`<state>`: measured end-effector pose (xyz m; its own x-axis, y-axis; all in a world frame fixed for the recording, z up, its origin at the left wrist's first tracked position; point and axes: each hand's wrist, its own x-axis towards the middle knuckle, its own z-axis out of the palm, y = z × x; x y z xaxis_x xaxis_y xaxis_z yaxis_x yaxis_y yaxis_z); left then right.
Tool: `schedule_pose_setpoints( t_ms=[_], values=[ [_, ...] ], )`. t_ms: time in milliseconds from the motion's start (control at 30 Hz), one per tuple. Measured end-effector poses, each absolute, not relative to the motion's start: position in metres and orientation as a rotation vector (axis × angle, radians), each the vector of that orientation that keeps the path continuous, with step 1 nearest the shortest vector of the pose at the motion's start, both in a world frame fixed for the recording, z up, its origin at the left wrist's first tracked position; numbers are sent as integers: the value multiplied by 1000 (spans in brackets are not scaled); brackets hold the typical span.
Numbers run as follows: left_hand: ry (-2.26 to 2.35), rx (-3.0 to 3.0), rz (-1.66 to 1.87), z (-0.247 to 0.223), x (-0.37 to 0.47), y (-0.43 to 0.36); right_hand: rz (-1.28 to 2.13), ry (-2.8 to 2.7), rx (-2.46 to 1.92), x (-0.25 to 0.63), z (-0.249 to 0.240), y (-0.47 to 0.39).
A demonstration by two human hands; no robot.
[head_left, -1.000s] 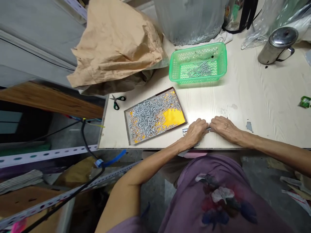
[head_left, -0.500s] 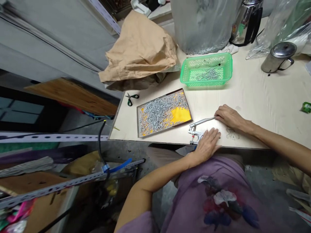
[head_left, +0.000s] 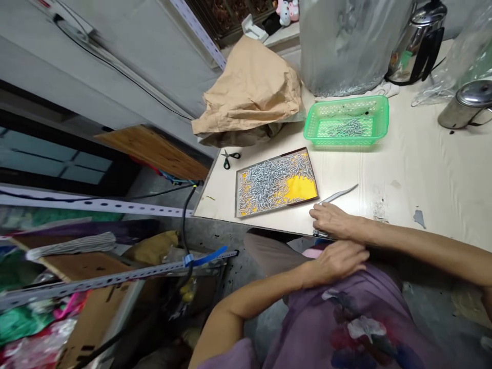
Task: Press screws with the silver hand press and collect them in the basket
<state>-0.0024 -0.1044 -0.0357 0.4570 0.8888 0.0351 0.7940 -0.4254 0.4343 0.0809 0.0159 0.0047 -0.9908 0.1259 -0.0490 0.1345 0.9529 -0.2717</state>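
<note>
A lever-handled metal hand tool lies at the table's front edge, its long silver handle (head_left: 340, 194) pointing right. My right hand (head_left: 332, 220) covers the tool's jaw end with fingers bent and drawn together; whatever is between them is hidden. Just below, off the table edge and over my lap, my left hand (head_left: 340, 261) has its fingers curled and close together, and their contents are out of sight. Left of the tool, a shallow tray (head_left: 277, 207) with a yellow bottom holds many small silver metal pins (head_left: 265, 182).
A green plastic basket (head_left: 346, 141) with more pins stands behind. Green-handled scissors (head_left: 230, 158) lie left of the tray. Around the back are a brown paper bag (head_left: 249, 92), a large plastic bag (head_left: 338, 51), a glass-and-metal kettle (head_left: 417, 43) and a lidded metal mug (head_left: 463, 107).
My right hand has left the handle's end and moved left onto the tool's jaw end. My left hand has drawn back off the tool towards my lap. The view has turned left.
</note>
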Motion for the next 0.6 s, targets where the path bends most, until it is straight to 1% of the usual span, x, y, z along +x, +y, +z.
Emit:
schedule_pose_setpoints(
  t_ms=[100, 200, 267, 300, 400, 467, 533, 600],
  values=[
    [1512, 2353, 395, -23, -36, -114, -443, 3124, 180, 74, -3, 13],
    [1696, 2329, 492, -10, -80, -97, -515, 3095, 202, 68, -8, 15],
    [2044, 2230, 625, -4, -107, -73, -569, 3100, 265, 66, -7, 19],
    [2163, 2188, 616, -2, -119, -60, -606, 3129, 309, 66, -5, 23],
    [2293, 2082, 379, -2, -141, -25, -750, 3302, 561, 73, 8, 49],
    [2298, 2022, 206, -4, -146, -9, -792, 3427, 817, 83, 22, 80],
    [2280, 1984, 81, -7, -147, 1, -668, 3449, 1097, 96, 35, 116],
    [2265, 1968, 0, -10, -146, 7, -461, 3354, 1397, 109, 46, 148]
  ],
)
